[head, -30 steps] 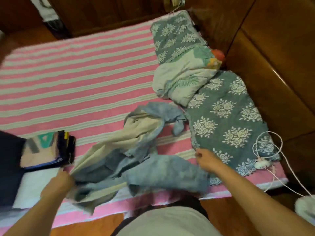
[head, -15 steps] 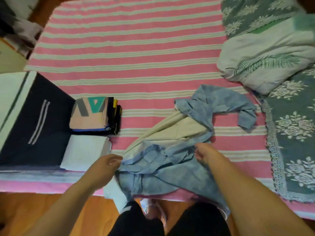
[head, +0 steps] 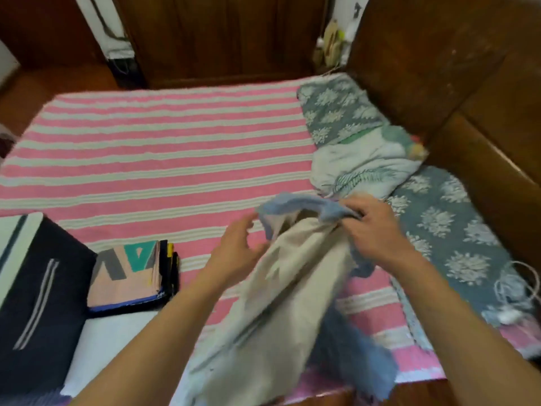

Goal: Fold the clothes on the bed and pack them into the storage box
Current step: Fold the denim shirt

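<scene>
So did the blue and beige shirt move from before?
Yes. The shirt is lifted toward the leafy pillow, farther from the folded stack.

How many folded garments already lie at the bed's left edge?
3 visible: a navy striped one, a pink geometric-print one beside it, a white one below. More may sit underneath.

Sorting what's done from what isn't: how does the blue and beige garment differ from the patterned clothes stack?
The garment is loose, rumpled and gripped by the right hand; the stack lies folded flat, untouched. The garment hangs over the bed's edge; the stack sits fully on it. Both are on the striped sheet.
</scene>
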The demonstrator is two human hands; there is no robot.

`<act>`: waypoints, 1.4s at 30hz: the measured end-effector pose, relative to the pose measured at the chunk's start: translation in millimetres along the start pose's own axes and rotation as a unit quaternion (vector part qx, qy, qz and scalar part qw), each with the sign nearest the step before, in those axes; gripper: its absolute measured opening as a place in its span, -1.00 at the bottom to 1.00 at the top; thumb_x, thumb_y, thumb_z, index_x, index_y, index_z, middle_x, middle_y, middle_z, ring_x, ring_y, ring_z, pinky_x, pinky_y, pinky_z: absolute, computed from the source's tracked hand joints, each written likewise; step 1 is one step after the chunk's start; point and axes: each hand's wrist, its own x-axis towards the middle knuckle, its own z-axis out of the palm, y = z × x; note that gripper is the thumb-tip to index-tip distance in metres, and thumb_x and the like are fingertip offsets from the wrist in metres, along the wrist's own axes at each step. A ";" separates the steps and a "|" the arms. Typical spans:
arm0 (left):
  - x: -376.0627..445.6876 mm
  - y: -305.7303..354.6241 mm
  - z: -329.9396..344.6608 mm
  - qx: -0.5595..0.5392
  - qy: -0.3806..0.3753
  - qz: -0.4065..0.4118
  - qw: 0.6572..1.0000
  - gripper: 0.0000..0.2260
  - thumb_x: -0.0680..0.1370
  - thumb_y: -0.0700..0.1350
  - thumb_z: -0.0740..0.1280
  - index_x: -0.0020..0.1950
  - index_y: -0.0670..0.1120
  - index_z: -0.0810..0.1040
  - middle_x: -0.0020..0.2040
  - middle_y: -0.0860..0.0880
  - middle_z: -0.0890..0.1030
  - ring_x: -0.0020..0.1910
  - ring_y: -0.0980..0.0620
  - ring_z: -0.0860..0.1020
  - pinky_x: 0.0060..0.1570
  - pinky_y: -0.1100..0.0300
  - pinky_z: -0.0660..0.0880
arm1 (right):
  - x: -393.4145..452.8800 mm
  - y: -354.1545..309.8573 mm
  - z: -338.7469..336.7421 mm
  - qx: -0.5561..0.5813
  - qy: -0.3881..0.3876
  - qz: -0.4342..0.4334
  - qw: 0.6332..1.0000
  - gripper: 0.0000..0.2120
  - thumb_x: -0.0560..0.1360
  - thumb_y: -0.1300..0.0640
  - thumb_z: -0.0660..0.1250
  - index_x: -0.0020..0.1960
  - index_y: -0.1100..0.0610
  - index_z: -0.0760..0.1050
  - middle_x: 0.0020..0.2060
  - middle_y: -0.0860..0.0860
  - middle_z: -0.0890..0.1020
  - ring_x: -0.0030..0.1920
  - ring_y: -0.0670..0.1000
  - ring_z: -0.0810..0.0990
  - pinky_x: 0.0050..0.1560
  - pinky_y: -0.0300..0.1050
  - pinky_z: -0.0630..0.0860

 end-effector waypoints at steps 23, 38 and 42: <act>-115.6 358.2 -126.2 -0.081 0.233 0.047 0.968 -0.56 0.54 -0.37 0.35 0.34 0.02 0.56 -0.08 -0.07 0.63 -0.15 -0.06 0.62 -0.25 0.12 0.53 | 16.3 -57.2 -369.4 -0.071 0.084 0.024 0.994 -0.59 0.37 -0.15 0.49 -0.15 0.20 0.51 -0.20 0.20 0.56 -0.13 0.17 0.57 -0.18 0.03 0.50; -143.5 243.9 -78.7 0.037 -0.004 0.064 0.997 -0.74 0.61 -0.40 0.27 0.14 -0.08 0.58 0.02 -0.02 0.72 0.03 0.08 0.69 0.11 0.13 0.62 | -23.5 -79.2 -217.0 0.173 -0.250 -0.006 0.953 -0.60 0.58 0.45 0.15 0.02 0.16 0.72 0.10 0.06 0.69 0.09 -0.02 0.67 -0.03 -0.17 0.62; -123.8 218.3 -84.1 0.386 0.152 0.103 0.904 -0.85 0.66 -0.11 0.28 0.10 -0.01 0.64 -0.11 0.00 0.67 -0.15 -0.01 0.64 -0.04 0.07 0.64 | -16.2 -82.2 -186.0 -0.164 -0.267 -0.109 0.943 -0.54 0.52 0.29 0.36 0.36 -0.02 0.51 0.21 -0.15 0.50 0.12 -0.18 0.51 0.03 -0.31 0.41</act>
